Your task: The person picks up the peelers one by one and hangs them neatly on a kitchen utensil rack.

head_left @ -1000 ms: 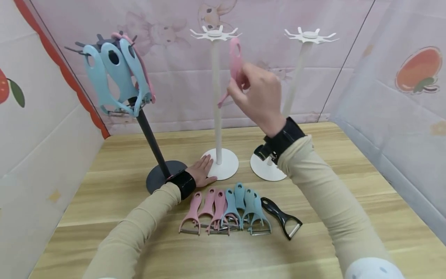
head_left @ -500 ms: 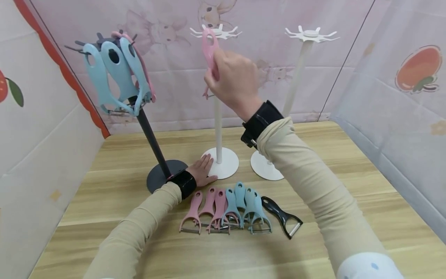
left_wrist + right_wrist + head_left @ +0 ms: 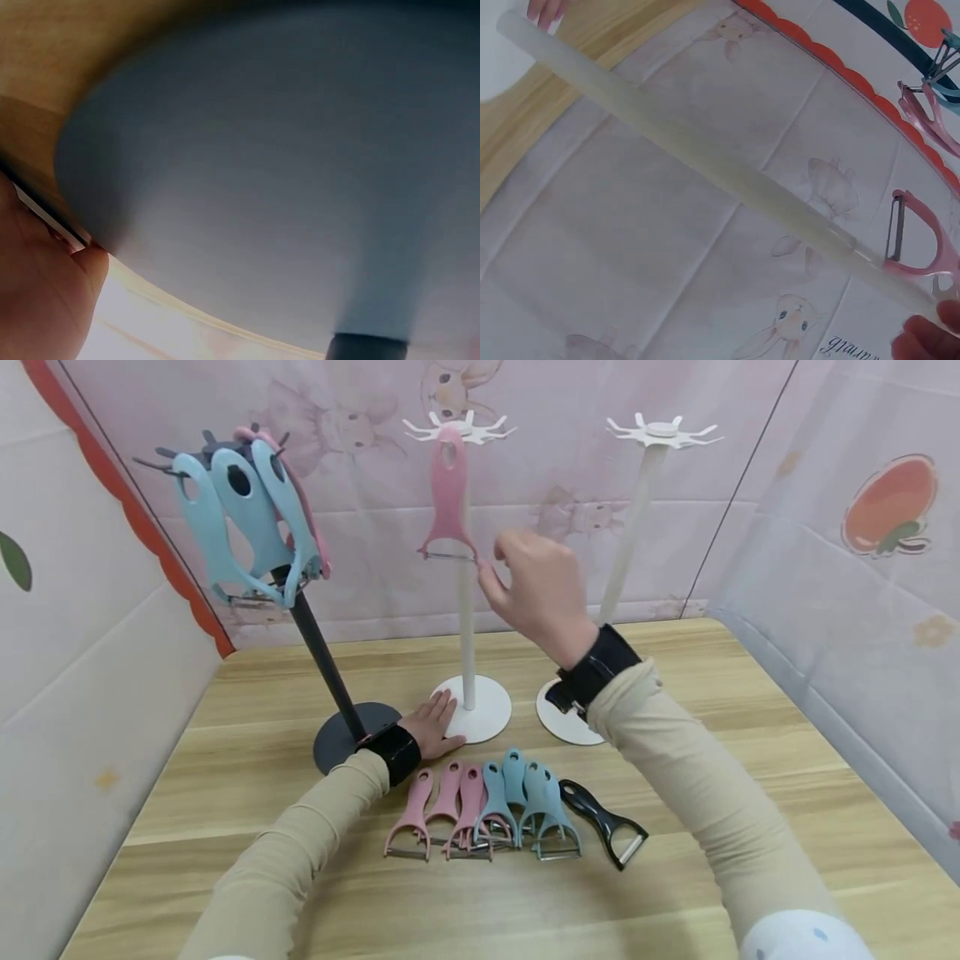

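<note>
A pink Y-shaped peeler (image 3: 449, 485) hangs upright from a hook of the middle white stand (image 3: 467, 635), blade end down. My right hand (image 3: 542, 589) is just to the right of its blade end, thumb and forefinger apart and the other fingers curled; whether a fingertip still touches the peeler is unclear. In the right wrist view, the peeler (image 3: 934, 240) shows beside the white pole (image 3: 705, 165), with my fingertips (image 3: 926, 337) in the corner. My left hand (image 3: 433, 727) rests flat with spread fingers on the left edge of the middle stand's round base (image 3: 491, 710).
A black stand (image 3: 318, 643) at left carries several blue peelers (image 3: 247, 510) and a pink one (image 3: 318, 539). Another white stand (image 3: 637, 527) is at right. Pink peelers (image 3: 416, 806), blue peelers (image 3: 536, 793) and a black peeler (image 3: 600, 818) lie on the wooden table (image 3: 300, 893) in front.
My right hand carried the pink peeler left to the middle stand's hooks, let go of it there, and drew back to the right. My left hand has stayed on the base.
</note>
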Available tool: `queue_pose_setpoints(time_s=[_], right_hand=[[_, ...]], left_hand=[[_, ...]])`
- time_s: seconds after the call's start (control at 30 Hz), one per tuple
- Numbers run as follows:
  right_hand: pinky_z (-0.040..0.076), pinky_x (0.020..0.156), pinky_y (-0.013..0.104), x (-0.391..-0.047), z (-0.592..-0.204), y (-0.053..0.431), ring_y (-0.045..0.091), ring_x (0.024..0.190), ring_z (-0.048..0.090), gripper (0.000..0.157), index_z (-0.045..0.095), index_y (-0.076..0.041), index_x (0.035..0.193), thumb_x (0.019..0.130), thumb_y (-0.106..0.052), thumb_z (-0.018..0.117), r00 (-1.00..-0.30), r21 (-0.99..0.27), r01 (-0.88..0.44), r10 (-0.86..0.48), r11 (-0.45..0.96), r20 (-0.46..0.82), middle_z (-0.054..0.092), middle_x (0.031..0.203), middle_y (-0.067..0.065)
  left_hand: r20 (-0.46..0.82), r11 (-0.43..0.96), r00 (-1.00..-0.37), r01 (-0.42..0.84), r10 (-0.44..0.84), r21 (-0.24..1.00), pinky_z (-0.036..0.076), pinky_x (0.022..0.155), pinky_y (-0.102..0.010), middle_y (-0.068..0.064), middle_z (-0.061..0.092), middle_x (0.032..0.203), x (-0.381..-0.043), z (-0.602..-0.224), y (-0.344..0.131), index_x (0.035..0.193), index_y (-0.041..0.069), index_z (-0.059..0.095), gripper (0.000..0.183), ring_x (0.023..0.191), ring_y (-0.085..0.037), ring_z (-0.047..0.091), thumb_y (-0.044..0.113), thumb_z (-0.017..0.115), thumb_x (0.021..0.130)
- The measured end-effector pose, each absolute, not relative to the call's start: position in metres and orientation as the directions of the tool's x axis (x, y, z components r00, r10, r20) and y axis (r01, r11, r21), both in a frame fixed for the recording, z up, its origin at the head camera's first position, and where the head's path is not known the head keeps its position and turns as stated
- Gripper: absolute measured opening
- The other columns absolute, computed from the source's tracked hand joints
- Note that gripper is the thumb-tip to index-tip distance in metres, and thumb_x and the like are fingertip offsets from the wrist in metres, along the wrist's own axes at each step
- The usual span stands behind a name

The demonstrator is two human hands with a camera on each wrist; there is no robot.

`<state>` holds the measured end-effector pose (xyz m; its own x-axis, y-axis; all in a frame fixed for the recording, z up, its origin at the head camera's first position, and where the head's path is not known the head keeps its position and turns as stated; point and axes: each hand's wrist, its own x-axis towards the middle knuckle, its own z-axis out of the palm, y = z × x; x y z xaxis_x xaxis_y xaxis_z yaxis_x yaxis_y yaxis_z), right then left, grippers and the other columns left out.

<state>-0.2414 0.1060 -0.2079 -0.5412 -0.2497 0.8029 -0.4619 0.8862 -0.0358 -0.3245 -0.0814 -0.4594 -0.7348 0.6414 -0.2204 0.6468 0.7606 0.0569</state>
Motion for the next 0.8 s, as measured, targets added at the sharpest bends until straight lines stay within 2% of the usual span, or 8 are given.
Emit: queue_pose_setpoints(time_s=[0.23, 0.5, 0.63, 0.8], right_hand=[[0.044, 0.051, 0.037, -0.221, -0.238, 0.139, 0.025, 0.061, 0.059, 0.016, 0.06, -0.001, 0.077, 0.083, -0.016, 0.058, -0.612, -0.111, -0.46, -0.224, 0.881, 0.758, 0.064, 0.071, 0.01], [0.04, 0.041, 0.031, -0.194, -0.279, 0.168, 0.02, 0.05, 0.054, 0.015, 0.063, -0.002, 0.081, 0.084, -0.016, 0.056, -0.709, -0.158, -0.461, -0.255, 0.873, 0.658, 0.063, 0.067, 0.009], [0.042, 0.043, 0.027, -0.184, -0.305, 0.179, 0.017, 0.052, 0.055, 0.013, 0.065, -0.002, 0.085, 0.083, -0.014, 0.06, -0.779, -0.191, -0.475, -0.309, 0.859, 0.546, 0.062, 0.067, 0.008], [0.043, 0.045, 0.025, -0.17, -0.344, 0.191, 0.014, 0.057, 0.056, 0.018, 0.065, -0.003, 0.093, 0.079, -0.015, 0.067, -0.881, -0.189, -0.432, -0.369, 0.882, 0.296, 0.063, 0.073, 0.005]], left_hand=[[-0.203, 0.745, -0.723, 0.664, 0.661, 0.061, 0.017, 0.108, -0.042, -0.024, 0.006, 0.148, -0.326, -0.46, -0.081, 0.143, -0.006, 0.013, 0.076, 0.137, -0.034, 0.006, 0.048, 0.035, 0.095], [-0.209, 0.75, -0.728, 0.659, 0.654, 0.051, 0.016, 0.108, -0.04, -0.023, 0.005, 0.149, -0.323, -0.459, -0.082, 0.143, -0.005, 0.012, 0.075, 0.137, -0.033, 0.005, 0.048, 0.033, 0.095], [-0.203, 0.751, -0.729, 0.658, 0.654, 0.056, 0.017, 0.108, -0.041, -0.024, 0.006, 0.148, -0.323, -0.458, -0.083, 0.143, -0.006, 0.013, 0.075, 0.137, -0.034, 0.007, 0.048, 0.034, 0.095], [-0.202, 0.747, -0.723, 0.661, 0.66, 0.072, 0.016, 0.108, -0.041, -0.025, 0.006, 0.148, -0.323, -0.459, -0.082, 0.143, -0.006, 0.013, 0.076, 0.137, -0.034, 0.006, 0.048, 0.035, 0.095]])
